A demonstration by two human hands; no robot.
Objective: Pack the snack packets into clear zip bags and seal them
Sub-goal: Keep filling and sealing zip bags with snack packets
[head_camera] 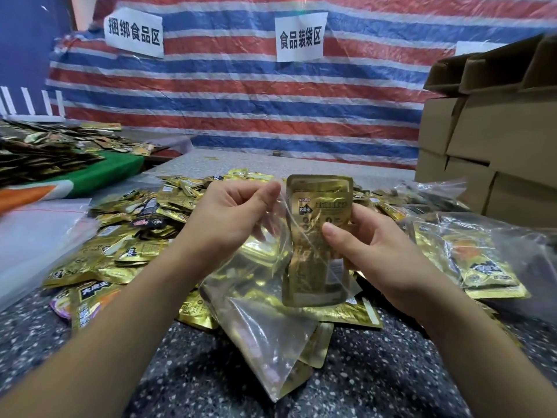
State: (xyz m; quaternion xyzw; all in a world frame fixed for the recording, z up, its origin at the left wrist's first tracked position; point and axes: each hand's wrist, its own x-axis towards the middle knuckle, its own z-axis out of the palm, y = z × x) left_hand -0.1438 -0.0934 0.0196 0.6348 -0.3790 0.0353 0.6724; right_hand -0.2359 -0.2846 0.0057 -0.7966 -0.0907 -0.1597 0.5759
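- Upright at frame centre, the gold snack packet (318, 233) stands long axis vertical, partly inside the clear zip bag (265, 312).
- Right hand (370, 245) pinches the packet; it should slide downward.
- Left hand (232, 215) pinches the bag's mouth open, just left of the packet.

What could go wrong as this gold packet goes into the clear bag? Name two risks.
The left hand pinches only one edge of the clear zip bag, so its mouth may collapse and block the gold packet. The right hand grips the packet at mid-height; it could tilt and snag the rim.

Two hands (235, 212), two wall signs (301, 36), perhaps six cardboard boxes (497, 140)
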